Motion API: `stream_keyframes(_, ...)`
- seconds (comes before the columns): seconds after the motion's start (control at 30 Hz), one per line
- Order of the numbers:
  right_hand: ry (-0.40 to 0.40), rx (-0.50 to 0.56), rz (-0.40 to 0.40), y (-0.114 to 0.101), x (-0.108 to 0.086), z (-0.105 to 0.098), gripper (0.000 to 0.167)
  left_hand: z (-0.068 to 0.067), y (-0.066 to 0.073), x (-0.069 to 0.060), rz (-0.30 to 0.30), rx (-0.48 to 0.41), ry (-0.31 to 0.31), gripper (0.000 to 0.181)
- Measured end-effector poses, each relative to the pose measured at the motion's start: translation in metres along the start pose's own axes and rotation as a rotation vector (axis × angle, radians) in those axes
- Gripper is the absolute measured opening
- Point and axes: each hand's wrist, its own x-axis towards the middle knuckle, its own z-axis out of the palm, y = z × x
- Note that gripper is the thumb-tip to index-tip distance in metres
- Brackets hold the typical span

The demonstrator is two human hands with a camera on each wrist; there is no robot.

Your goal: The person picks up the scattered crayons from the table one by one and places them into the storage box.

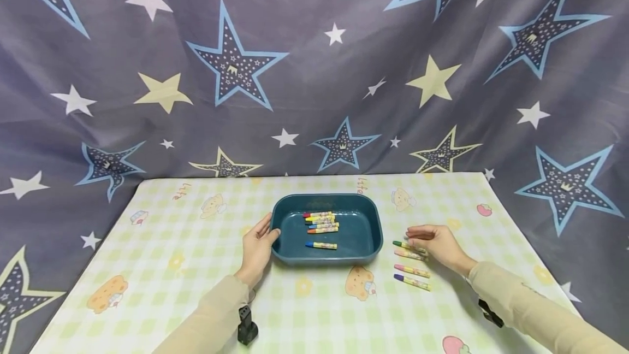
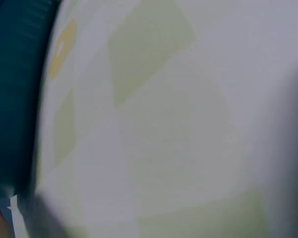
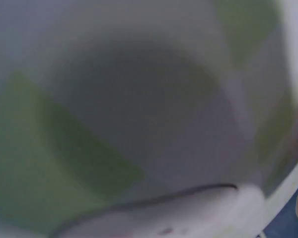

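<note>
My left hand [image 1: 257, 247] grips the left wall of a dark teal plastic tray [image 1: 319, 261], thumb over the rim and fingers outside. In the tray lie several crayons [image 1: 321, 222] bunched together, with a blue crayon [image 1: 321, 245] apart in front of them. To the right of the tray, my right hand [image 1: 437, 243] is over a green crayon [image 1: 400, 244], partly covering it, with thumb and fingertips apart. Below that crayon lie a peach crayon [image 1: 409, 255], a pink crayon [image 1: 411, 271] and a dark blue crayon [image 1: 411, 282]. Neither wrist view shows the crayons clearly.
A checked tablecloth [image 1: 187, 272] with printed bears and flowers covers the table. Behind it hangs a grey curtain [image 1: 304, 70] with stars. The teal tray's side [image 2: 15, 99] fills the left edge of the left wrist view.
</note>
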Motion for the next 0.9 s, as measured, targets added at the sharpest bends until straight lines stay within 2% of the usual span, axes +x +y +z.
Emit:
stream_keyframes(0.2, 0.037, 0.020, 0.067, 0.009, 0.004, 0.004, 0.039, -0.003, 0.002, 0.003, 0.000, 0.017, 0.003, 0.050)
stream_keyframes(0.3, 0.060, -0.022, 0.078, 0.010, 0.004, 0.007, 0.038, -0.003, 0.003, 0.005, -0.003, 0.012, 0.010, 0.050)
stream_keyframes(0.47, 0.062, -0.169, 0.019, 0.012, -0.005, 0.007, 0.026, 0.002, 0.001, 0.004, -0.002, 0.004, 0.004, 0.050)
stream_keyframes(0.6, 0.087, -0.302, -0.056, 0.009, -0.009, 0.008, 0.016, 0.004, -0.001, 0.003, -0.001, 0.003, -0.006, 0.049)
stream_keyframes(0.67, 0.102, -0.344, -0.068, 0.007, -0.008, 0.009, 0.013, 0.004, -0.001, 0.003, -0.005, 0.001, -0.001, 0.049)
stream_keyframes(0.77, 0.092, -0.336, -0.053, 0.003, -0.004, 0.009, 0.013, 0.002, -0.001, 0.003, 0.002, -0.002, 0.012, 0.049)
stream_keyframes(0.9, 0.059, -0.233, 0.038, -0.001, 0.000, 0.010, 0.017, 0.000, 0.000, 0.004, 0.007, -0.006, 0.019, 0.049)
